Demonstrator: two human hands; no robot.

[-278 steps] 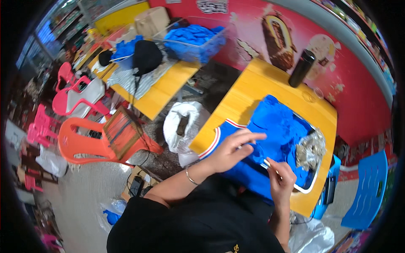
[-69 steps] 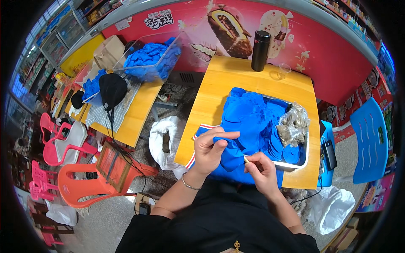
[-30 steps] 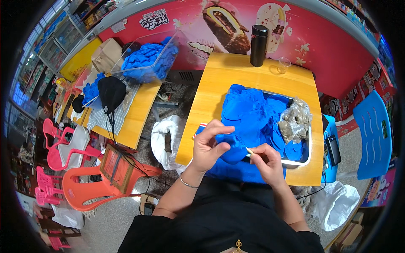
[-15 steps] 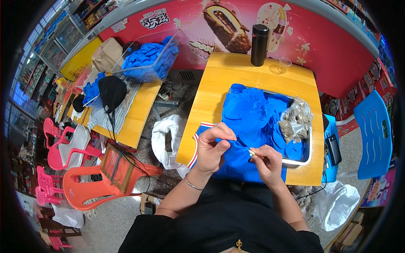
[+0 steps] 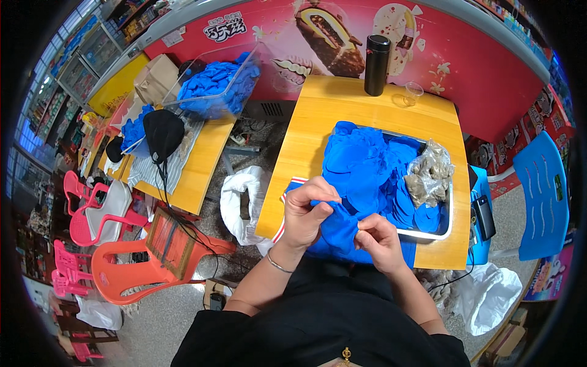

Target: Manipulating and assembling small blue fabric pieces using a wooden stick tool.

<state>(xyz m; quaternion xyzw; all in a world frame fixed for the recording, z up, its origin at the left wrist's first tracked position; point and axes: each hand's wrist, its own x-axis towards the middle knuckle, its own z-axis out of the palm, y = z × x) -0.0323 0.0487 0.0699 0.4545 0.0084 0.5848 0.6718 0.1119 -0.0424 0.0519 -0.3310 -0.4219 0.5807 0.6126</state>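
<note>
Between my hands a piece of blue fabric (image 5: 338, 227) is stretched at the table's near edge. My left hand (image 5: 306, 214) pinches its upper left edge between thumb and forefinger. Thumb and fingertips of my right hand (image 5: 380, 241) are pinched together at its right edge; whether a small part sits in them is hidden. More blue cloth lies under the hands. Just beyond is a metal tray (image 5: 449, 223) heaped with blue fabric pieces (image 5: 354, 159), many rounded and flat. On the tray's right side rests a clear plastic bag (image 5: 430, 174) of small grey-brown items.
A black flask (image 5: 376, 66) and a clear plastic cup (image 5: 413, 92) stand at the table's far edge. To the left, a clear bin (image 5: 229, 105) holds more blue pieces. An orange chair (image 5: 122, 269) stands left, a blue chair (image 5: 541, 189) right.
My right hand has shifted slightly left and down along the cloth. The small pale thing that showed at its fingertips is now out of sight. My left hand has hardly moved.
</note>
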